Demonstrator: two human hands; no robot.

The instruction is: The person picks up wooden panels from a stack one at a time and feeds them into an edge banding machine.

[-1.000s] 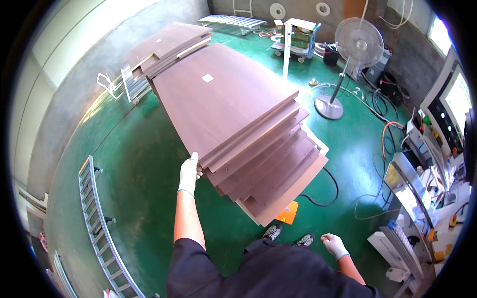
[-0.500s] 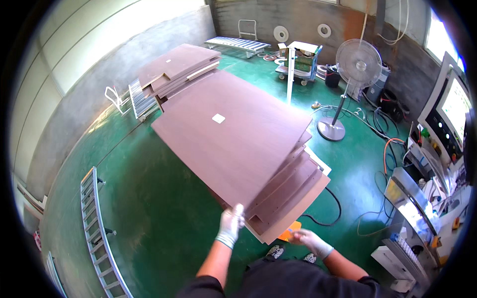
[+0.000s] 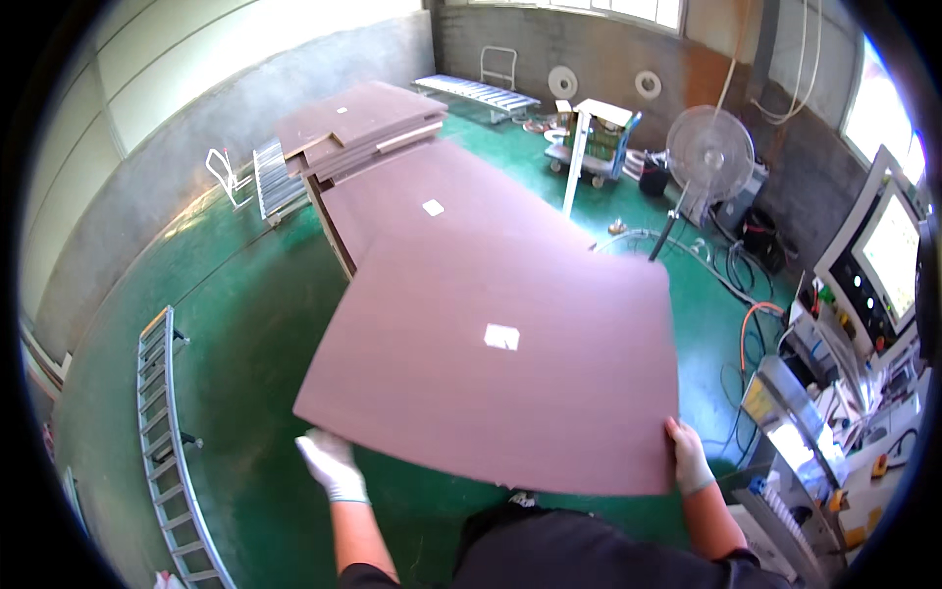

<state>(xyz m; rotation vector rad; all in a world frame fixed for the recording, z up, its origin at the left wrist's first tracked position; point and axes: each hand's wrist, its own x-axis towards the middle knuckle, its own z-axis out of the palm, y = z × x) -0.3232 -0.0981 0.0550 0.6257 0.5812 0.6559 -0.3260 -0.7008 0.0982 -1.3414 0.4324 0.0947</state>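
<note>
A large mauve-brown panel (image 3: 422, 393) with a white label (image 3: 501, 337) is held out in front of me, lifted and tilted. My left hand (image 3: 332, 463), in a white glove, is at its near left corner; its fingers are partly hidden under the edge. With fingers curled around the right edge, my gloved right hand (image 3: 691, 458) grips the panel. Behind it lies a similar panel (image 3: 471, 196) with its own white label (image 3: 433, 207), partly covered by the raised one. Farther back, a stack of panels (image 3: 363, 118) shows offset edges.
A roller conveyor section (image 3: 162, 432) lies left on the green floor, another (image 3: 279, 182) beside the stack. A pedestal fan (image 3: 710, 155) and a loaded trolley (image 3: 594, 142) stand at back right. Hoses and cables (image 3: 751, 339) run near a monitor (image 3: 891, 245) and cluttered bench on the right.
The top panel has come off the nearer pile toward me, uncovering another labelled panel. My left hand moved left to its corner; my right hand moved right and up to its edge.
</note>
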